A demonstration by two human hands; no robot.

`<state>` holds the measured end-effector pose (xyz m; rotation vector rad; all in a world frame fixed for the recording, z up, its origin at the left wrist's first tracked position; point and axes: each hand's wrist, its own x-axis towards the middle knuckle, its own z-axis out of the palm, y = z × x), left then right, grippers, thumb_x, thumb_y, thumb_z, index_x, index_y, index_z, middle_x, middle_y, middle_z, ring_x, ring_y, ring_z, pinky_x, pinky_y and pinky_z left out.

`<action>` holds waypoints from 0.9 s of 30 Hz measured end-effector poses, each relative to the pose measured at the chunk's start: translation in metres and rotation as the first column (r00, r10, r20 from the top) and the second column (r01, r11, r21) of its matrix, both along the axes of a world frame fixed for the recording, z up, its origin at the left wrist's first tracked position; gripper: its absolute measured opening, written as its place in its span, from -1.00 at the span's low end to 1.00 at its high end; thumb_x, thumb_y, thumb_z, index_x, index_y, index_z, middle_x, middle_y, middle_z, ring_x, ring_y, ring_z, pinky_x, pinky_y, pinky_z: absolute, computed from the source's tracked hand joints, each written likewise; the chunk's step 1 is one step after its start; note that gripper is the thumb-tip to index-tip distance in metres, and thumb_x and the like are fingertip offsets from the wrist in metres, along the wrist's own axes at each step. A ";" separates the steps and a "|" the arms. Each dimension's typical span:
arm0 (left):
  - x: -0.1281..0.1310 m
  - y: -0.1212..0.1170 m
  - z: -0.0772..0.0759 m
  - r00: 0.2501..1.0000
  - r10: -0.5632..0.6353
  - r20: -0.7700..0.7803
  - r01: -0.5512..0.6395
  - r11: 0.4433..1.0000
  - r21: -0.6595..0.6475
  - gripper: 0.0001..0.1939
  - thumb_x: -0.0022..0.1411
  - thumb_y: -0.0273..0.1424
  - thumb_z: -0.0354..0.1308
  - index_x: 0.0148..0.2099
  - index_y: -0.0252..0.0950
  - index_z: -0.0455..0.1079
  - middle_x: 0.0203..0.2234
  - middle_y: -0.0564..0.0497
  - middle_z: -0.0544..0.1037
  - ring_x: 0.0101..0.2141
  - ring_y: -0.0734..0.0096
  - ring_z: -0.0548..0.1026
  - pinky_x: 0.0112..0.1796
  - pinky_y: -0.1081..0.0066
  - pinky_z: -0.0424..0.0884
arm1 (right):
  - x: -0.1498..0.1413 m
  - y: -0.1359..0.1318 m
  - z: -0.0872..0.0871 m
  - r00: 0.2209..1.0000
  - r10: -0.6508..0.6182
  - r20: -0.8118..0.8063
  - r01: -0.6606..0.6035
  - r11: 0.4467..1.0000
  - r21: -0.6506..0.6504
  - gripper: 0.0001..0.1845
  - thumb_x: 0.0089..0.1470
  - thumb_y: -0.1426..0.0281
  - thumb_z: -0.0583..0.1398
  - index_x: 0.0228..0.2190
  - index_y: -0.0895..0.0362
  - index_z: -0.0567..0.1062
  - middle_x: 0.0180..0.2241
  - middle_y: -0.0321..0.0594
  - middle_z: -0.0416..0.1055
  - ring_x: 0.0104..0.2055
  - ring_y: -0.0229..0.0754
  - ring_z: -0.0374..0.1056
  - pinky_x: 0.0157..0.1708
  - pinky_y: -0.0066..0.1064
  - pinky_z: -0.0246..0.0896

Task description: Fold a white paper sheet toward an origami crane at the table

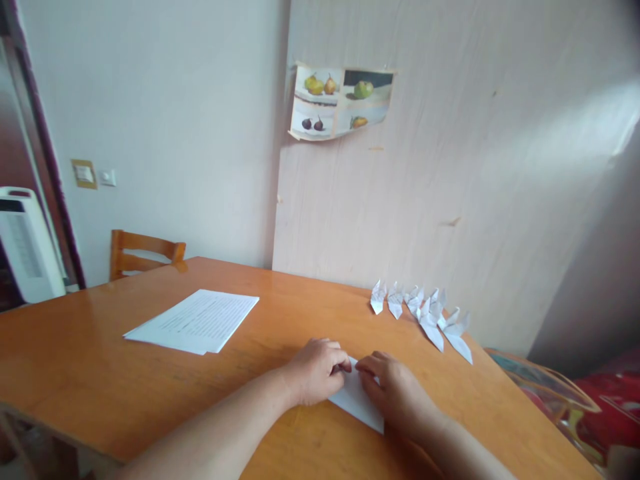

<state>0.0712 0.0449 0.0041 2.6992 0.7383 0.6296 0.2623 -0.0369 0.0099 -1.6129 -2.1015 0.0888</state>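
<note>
1. Fingers of the left hand [316,375] and right hand [401,395] curl narrowly, holding white paper [359,405] at the table's [295,310] six o'clock; it looks partly folded.
2. Toward one o'clock from it, six folded paper figures [431,325] look finished.
3. Toward ten o'clock, printed sheets [193,321] lie flat, unfolded.

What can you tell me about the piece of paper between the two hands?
The paper is white and looks thin, with no print visible on the exposed part. It appears folded, though the hands hide too much to count layers. It lies on the wooden table, with a narrow part showing between the hands and a straight lower edge slanting to a corner below the right hand. The left hand touches its left side; the right hand covers part of its right side.
</note>
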 end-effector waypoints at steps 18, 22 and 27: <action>-0.010 0.004 0.013 0.992 0.085 0.097 -0.058 0.967 -0.248 -0.81 0.16 -0.51 0.06 -0.27 -0.27 0.49 -0.33 0.03 0.54 -0.32 0.42 0.47 -0.28 0.45 0.38 | 0.046 0.001 0.004 0.951 -0.198 -0.237 0.214 0.976 0.045 -0.68 0.14 0.31 0.05 -0.22 0.09 0.57 -0.21 -0.17 0.56 -0.16 -0.07 0.47 -0.20 -0.28 0.33; -0.012 0.004 0.012 0.994 0.081 0.074 -0.054 0.950 -0.307 -0.80 0.13 -0.51 0.06 -0.25 -0.27 0.50 -0.31 0.03 0.55 -0.32 0.41 0.48 -0.31 0.46 0.38 | 0.049 0.000 0.006 0.950 -0.216 -0.227 0.227 0.974 0.022 -0.67 0.14 0.30 0.05 -0.20 0.10 0.57 -0.20 -0.17 0.56 -0.15 -0.06 0.47 -0.18 -0.27 0.33; -0.014 0.000 0.014 0.999 0.044 0.032 -0.027 0.918 -0.396 -0.74 0.11 -0.52 0.04 -0.20 -0.26 0.49 -0.30 0.04 0.56 -0.33 0.41 0.49 -0.32 0.46 0.37 | 0.044 -0.004 0.009 0.964 -0.146 -0.224 0.156 0.987 0.029 -0.68 0.15 0.28 0.07 -0.19 0.10 0.57 -0.20 -0.15 0.55 -0.17 -0.08 0.47 -0.18 -0.28 0.34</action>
